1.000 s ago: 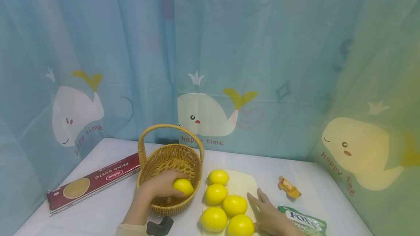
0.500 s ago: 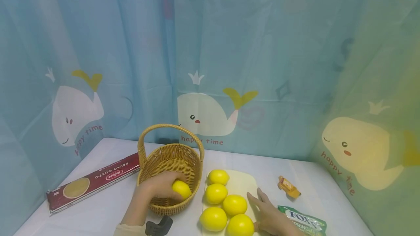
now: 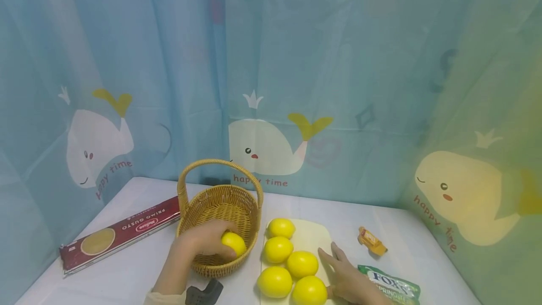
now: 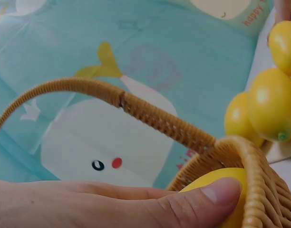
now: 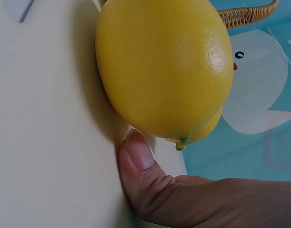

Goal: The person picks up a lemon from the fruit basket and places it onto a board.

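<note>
My left hand (image 3: 206, 238) reaches into a wicker basket (image 3: 224, 208) with a tall arched handle and holds a yellow lemon (image 3: 234, 244). In the left wrist view the thumb (image 4: 202, 202) lies across that lemon, close inside the basket's rim (image 4: 250, 180). Several more lemons (image 3: 276, 282) sit grouped on a cream cutting board (image 3: 315, 234) to the right of the basket. My right hand (image 3: 347, 277) rests at the board's right side, fingers spread. Its thumb tip (image 5: 136, 154) is right by the green-tipped end of the nearest lemon (image 5: 164, 66) in the right wrist view.
A long red pasta packet (image 3: 123, 234) lies left of the basket. To the right are a small orange wrapped packet (image 3: 372, 241) and a green FOX'S bag (image 3: 394, 286), partly behind the right forearm. A dark wrist device (image 3: 205, 293) shows below the basket. Printed curtains (image 3: 338, 84) enclose the table.
The lemon in my left hand has shifted slightly left and down inside the basket, mostly during the first half second. My right hand and the lemons on the board have stayed put.
</note>
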`<state>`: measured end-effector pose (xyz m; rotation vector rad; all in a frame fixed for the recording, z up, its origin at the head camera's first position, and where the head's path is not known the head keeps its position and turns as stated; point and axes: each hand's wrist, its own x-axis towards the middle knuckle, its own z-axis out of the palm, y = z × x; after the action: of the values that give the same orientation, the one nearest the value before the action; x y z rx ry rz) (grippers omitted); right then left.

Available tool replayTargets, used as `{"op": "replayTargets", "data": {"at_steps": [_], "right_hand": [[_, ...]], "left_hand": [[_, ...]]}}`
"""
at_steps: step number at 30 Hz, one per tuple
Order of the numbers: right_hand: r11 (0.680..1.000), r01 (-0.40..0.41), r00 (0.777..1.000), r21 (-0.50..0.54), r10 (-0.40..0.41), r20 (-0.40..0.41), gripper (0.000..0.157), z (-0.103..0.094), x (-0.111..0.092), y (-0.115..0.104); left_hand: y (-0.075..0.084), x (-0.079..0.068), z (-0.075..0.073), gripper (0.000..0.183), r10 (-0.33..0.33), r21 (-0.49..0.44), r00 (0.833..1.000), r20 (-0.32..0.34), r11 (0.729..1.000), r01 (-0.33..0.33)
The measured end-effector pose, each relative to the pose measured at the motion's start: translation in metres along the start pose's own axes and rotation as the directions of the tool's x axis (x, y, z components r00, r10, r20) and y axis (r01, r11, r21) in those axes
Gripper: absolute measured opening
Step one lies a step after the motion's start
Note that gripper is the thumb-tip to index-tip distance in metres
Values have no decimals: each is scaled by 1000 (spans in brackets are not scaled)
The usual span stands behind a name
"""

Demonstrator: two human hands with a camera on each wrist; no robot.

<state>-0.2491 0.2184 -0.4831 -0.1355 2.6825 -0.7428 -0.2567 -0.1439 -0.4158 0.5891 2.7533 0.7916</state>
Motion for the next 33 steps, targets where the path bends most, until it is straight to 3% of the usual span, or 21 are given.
{"op": "replayTargets", "data": {"at_steps": [14,23,33], "right_hand": [[1000,0,1000,2,0,4,100,-1,-1,0],[1000,-11,1000,13,11,3,99,-1,-2,0],[1000,-13,1000,20,13,1,101,-1,-2,0]], "left_hand": [[21,-10,-11,47,-12,24,998,-55,1000,13],[34,-14,-15,36,74,32,995,-64,997,-72],[55,-11,-7,40,97,51,995,-34,994,-95]]}}
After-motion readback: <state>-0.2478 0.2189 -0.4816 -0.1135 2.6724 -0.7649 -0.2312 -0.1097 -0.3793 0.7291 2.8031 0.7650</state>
